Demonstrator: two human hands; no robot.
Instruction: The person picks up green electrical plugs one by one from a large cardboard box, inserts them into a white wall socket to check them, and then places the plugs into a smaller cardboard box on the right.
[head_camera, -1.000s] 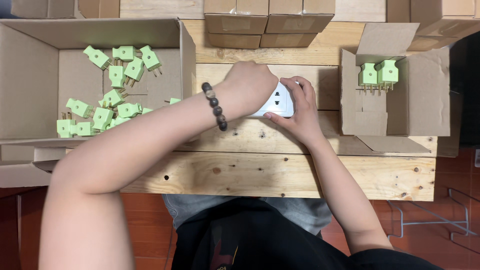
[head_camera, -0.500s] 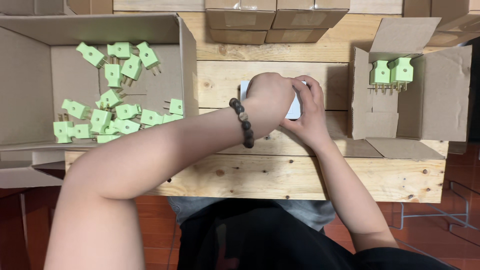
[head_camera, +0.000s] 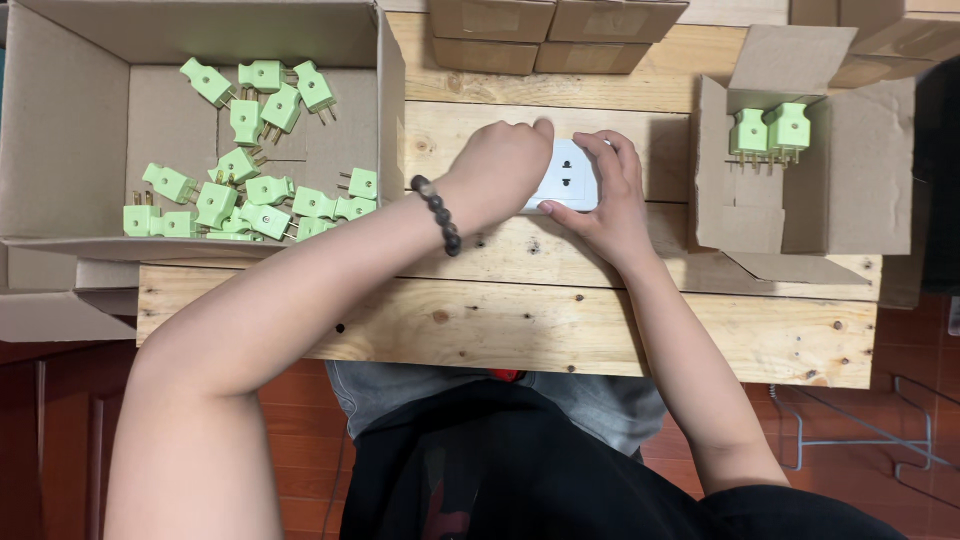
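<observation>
A white wall-socket block (head_camera: 566, 177) lies on the pale wooden bench (head_camera: 620, 330). My right hand (head_camera: 610, 195) curls around its right side and holds it. My left hand (head_camera: 500, 170), with a dark bead bracelet at the wrist, is closed over the block's left part; what its fingers pinch is hidden. To the left a big open cardboard box (head_camera: 60, 110) holds several light green plugs (head_camera: 250, 190). To the right a small open carton (head_camera: 850, 170) holds two green plugs (head_camera: 768, 130) standing side by side.
Closed small cartons (head_camera: 555, 30) are stacked along the bench's far edge. A folded cardboard flap (head_camera: 55, 315) hangs off the left front. Red floor tiles and a metal wire frame (head_camera: 860, 440) lie below on the right.
The view has shifted a little. My left hand has slid left off the socket, so the white face with its holes now shows. My right hand stays on the block.
</observation>
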